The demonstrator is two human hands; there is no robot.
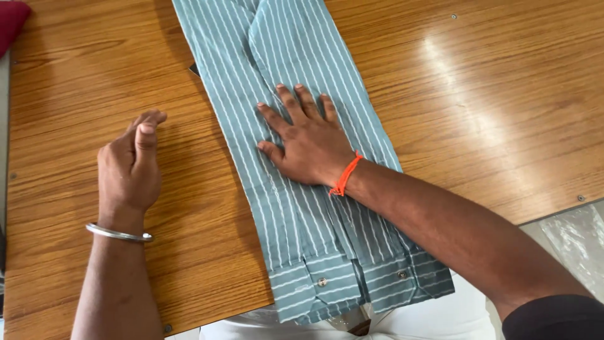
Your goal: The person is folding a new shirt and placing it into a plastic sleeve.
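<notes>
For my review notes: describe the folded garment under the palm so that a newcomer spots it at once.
On the wooden table, a long folded strip runs from the far edge to the near one. The right hand lies flat on its middle. It is the shirt, grey-green with thin white stripes and buttoned cuffs nearest the person, unlike the plain red cloth at the corner.

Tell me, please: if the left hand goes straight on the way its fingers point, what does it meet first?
The left hand points up and slightly right, over bare table. It would probably meet the left edge of the striped shirt first, though its height above the wood is unclear.
</notes>
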